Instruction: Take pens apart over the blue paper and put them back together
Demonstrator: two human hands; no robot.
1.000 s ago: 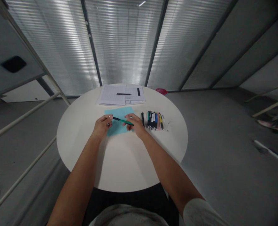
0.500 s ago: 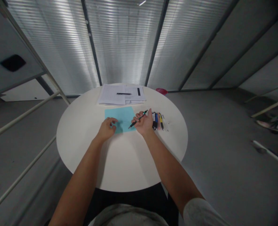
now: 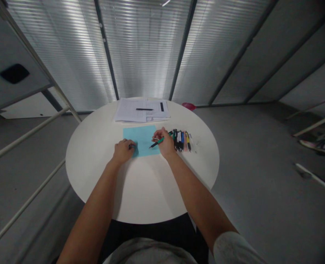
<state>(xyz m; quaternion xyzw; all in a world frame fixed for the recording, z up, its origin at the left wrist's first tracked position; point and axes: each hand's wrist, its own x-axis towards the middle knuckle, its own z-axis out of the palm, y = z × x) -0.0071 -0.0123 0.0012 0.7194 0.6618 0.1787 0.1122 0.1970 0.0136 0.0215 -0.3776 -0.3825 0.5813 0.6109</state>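
Observation:
A light-blue sheet of paper (image 3: 143, 135) lies on the table between my hands. My right hand (image 3: 166, 145) is closed on a green and black pen (image 3: 159, 141) over the sheet's right part. The pen slants with its tip down and to the left, close above or on the paper; contact cannot be made out. My left hand (image 3: 123, 151) rests at the sheet's left edge, its fingers curled in toward the thumb. A dark spot shows among these fingers, too small to tell as an object or a shadow.
Several pens and markers (image 3: 183, 140) lie in a row right of my right hand. Behind the blue sheet are white printed papers (image 3: 130, 113) with a black pen (image 3: 144, 109) on them. The round white table (image 3: 143, 198) stands before a blind-covered glass wall.
My right hand has turned over from palm up, and the pen now sits in a writing-like grip. The left hand has shifted slightly left and its fingers have curled more.

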